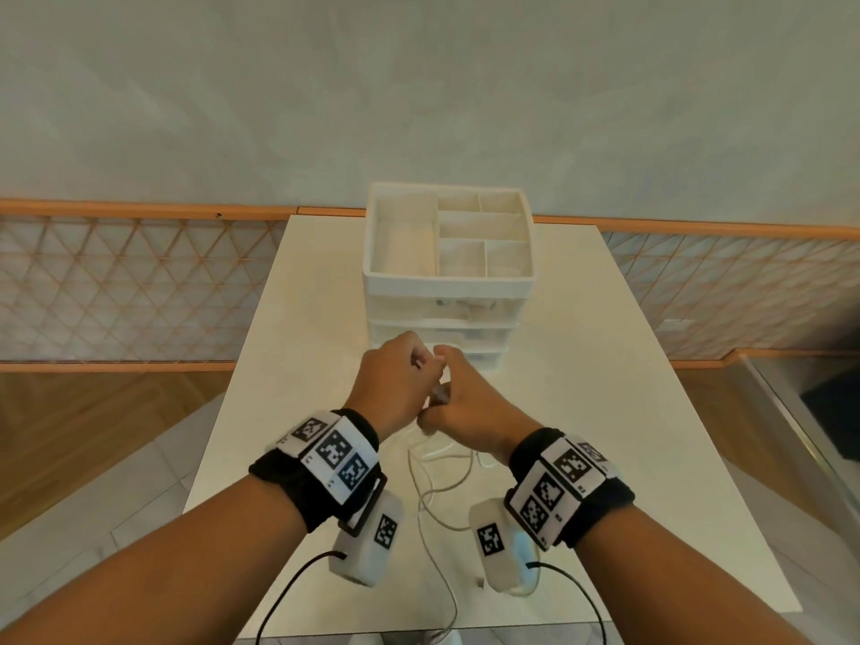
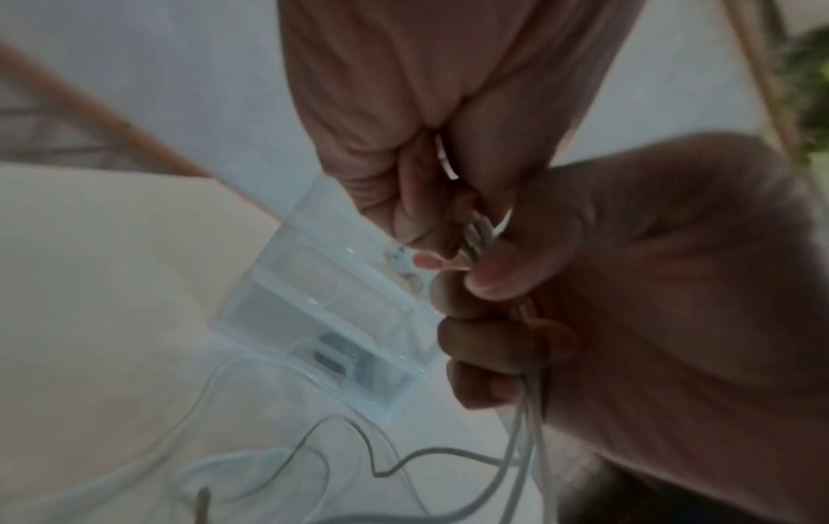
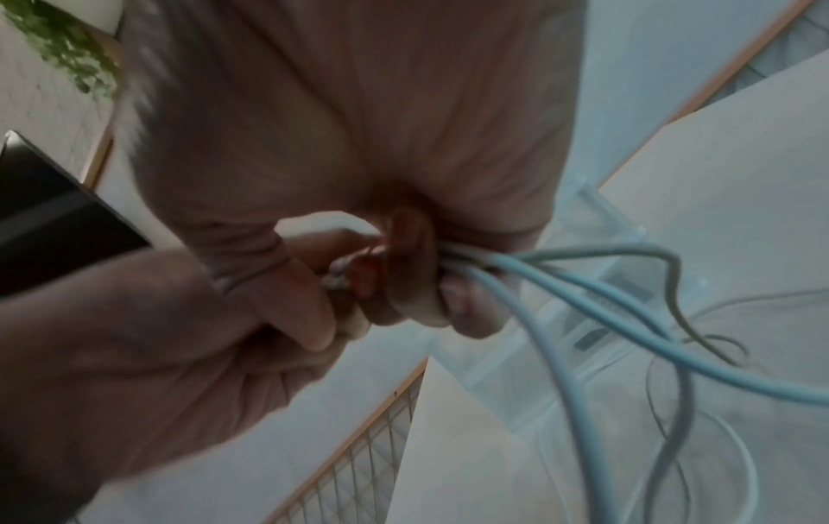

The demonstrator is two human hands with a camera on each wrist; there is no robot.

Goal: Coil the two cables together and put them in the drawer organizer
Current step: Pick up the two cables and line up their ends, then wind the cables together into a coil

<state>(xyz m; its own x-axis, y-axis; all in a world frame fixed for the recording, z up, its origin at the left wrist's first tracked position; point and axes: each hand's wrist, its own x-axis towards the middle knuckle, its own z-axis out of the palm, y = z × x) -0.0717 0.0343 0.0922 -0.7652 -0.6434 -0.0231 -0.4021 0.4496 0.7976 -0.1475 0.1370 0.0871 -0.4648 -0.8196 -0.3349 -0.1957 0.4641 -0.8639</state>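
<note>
Just near the drawer organizer point(image 1: 447, 253), above the worktop point(image 1: 298, 346), I am closing my left hand point(image 1: 395, 379) and right hand point(image 1: 458, 407) around the cables point(image 1: 437, 486), ends gathered together so both coil as one; loose lengths are trailing nearer me.

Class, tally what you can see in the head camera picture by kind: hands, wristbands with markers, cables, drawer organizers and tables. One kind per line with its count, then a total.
Hands: 2, left hand and right hand
Marker wristbands: 2, left and right
Cables: 2, loosely tangled, strands hard to separate
Drawer organizer: 1
Table: 1
Total: 8
</note>
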